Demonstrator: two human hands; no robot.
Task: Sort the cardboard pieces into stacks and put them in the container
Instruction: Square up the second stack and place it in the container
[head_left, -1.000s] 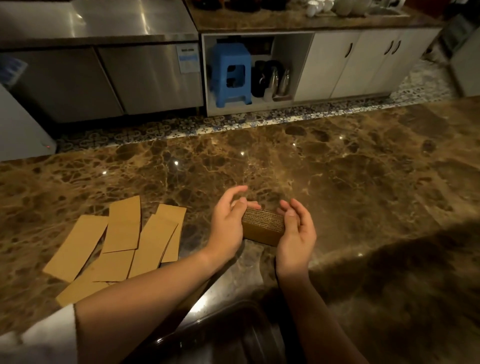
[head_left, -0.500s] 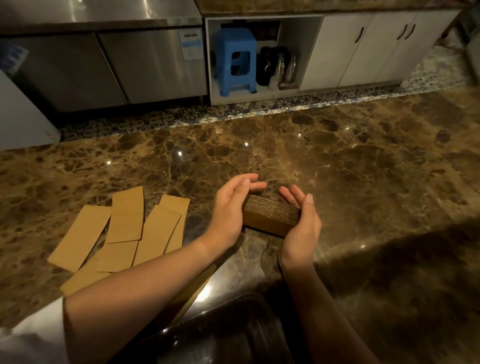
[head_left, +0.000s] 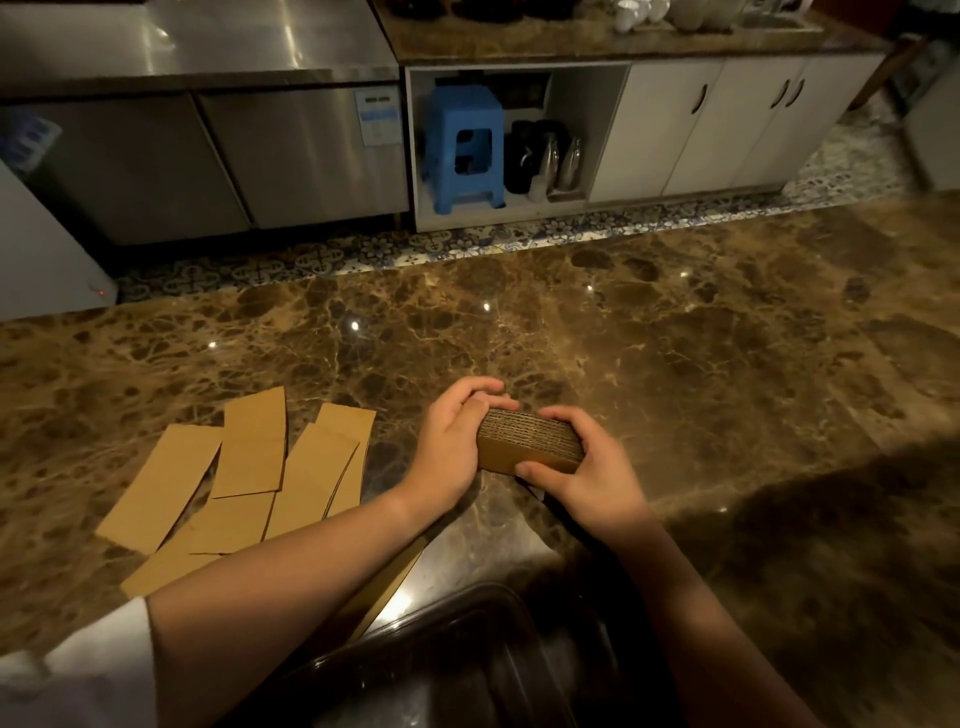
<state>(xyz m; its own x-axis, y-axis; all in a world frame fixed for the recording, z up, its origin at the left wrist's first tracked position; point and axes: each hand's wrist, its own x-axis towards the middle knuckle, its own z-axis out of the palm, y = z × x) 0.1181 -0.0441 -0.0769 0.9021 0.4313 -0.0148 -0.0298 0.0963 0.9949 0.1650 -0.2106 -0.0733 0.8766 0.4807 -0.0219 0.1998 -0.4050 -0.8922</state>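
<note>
Both hands, the left hand (head_left: 451, 451) and right hand (head_left: 589, 475), wrap their fingers around one cardboard stack (head_left: 530, 446) mid-frame, while loose cardboard pieces (head_left: 244, 478) at lower left and the dark container (head_left: 457, 670) at the bottom wait.

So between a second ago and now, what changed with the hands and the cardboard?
Both hands have closed in. The right hand, open-palmed before, now curls over the stack's right end, thumb on its near face. The left hand curls tighter on the left end. The stack stays on edge on the counter; the loose cardboard pieces lie fanned as before.
</note>
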